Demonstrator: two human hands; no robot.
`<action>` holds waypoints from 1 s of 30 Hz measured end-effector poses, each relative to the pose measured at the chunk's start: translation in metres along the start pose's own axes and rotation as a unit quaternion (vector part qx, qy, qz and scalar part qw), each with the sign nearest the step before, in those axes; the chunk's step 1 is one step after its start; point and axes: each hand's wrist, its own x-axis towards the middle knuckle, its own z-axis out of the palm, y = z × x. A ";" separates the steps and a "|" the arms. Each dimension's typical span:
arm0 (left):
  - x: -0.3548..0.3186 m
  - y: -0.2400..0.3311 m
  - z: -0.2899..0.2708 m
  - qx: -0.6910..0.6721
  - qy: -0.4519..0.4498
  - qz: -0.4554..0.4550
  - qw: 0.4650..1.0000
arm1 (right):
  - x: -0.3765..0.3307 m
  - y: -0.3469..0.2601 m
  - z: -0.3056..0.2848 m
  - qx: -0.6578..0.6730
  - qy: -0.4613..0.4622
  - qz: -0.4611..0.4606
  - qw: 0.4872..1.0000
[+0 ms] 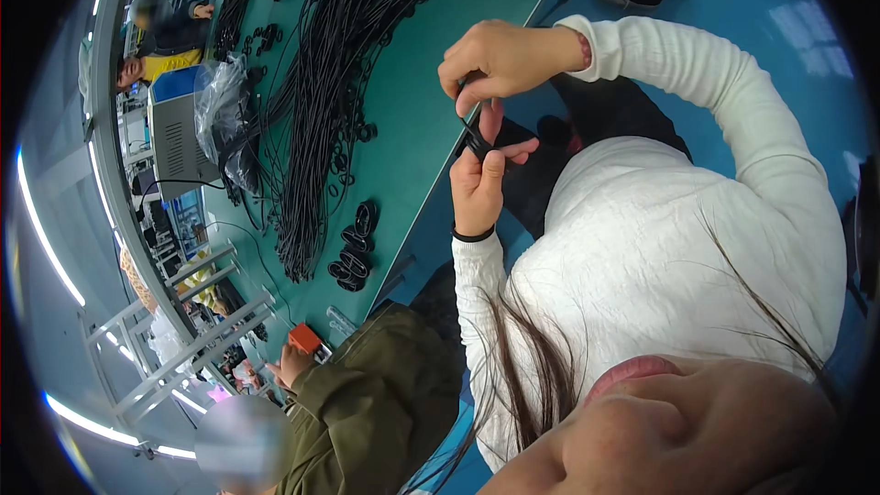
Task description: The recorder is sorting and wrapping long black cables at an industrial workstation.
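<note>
Lying far to the left of the hands, a plastic bag point(218, 96) sits crumpled beside a grey box point(174, 137) on the green desk point(412, 101). Nearer the hands, a thick bundle of black cords point(316, 110) runs along the desk, with a few finished black coils point(353, 257) at its near end. Below those, a co-worker's olive sleeve point(376, 403) comes in, their hand point(291, 362) next to a small orange block point(304, 337).

Past the desk's edge, held out over the blue floor point(788, 0), both hands meet on one small black coil point(477, 139). The left hand point(478, 185) is below, fingers curled and thumb pressed against the coil, a black band on its wrist. The right hand point(500, 60) is directly above, fingertips pinched tight on the coil's upper end. So both hands are clamped on it, touching each other. How the cord's end is tucked I cannot tell; the fingers hide it.

The likely trouble: the coil is springy, and if either pinch loosens the loops could spring open and the winding come undone. Since it is held off the desk, a slip would drop it to the floor rather than onto the desk.
</note>
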 end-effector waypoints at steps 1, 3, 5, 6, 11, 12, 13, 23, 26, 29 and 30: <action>0.002 0.003 0.001 -0.026 0.001 -0.012 1.000 | -0.002 0.006 0.005 0.058 0.002 0.045 0.997; 0.001 0.002 -0.004 -0.113 0.028 0.007 0.993 | -0.015 0.010 0.018 0.127 0.030 0.072 0.989; -0.002 0.002 -0.012 -0.175 0.066 0.044 0.981 | -0.030 0.007 0.023 0.135 -0.001 0.121 0.983; -0.003 0.002 -0.020 -0.225 0.056 0.057 0.971 | -0.040 0.005 0.025 0.138 -0.029 0.174 0.975; 0.006 0.001 -0.022 -0.264 0.132 0.106 0.949 | -0.083 -0.001 0.041 0.000 -0.043 0.118 0.992; 0.007 0.001 -0.023 -0.265 0.134 0.106 0.949 | -0.085 -0.007 0.041 0.001 -0.045 0.118 0.992; 0.008 0.000 -0.025 -0.247 0.145 0.109 0.952 | -0.088 -0.015 0.040 -0.049 -0.102 0.126 0.985; 0.013 -0.007 -0.010 -0.045 0.162 0.093 0.981 | -0.024 -0.047 -0.004 -0.267 -0.055 -0.183 0.945; 0.007 -0.013 -0.015 -0.025 0.064 0.041 0.997 | -0.002 -0.023 -0.001 -0.205 -0.042 -0.145 0.967; 0.008 -0.010 -0.012 -0.046 0.092 0.026 0.994 | 0.000 -0.013 0.009 -0.199 0.017 -0.168 0.965; 0.008 -0.009 -0.010 -0.056 0.106 0.019 0.993 | 0.001 -0.010 0.013 -0.196 0.046 -0.179 0.963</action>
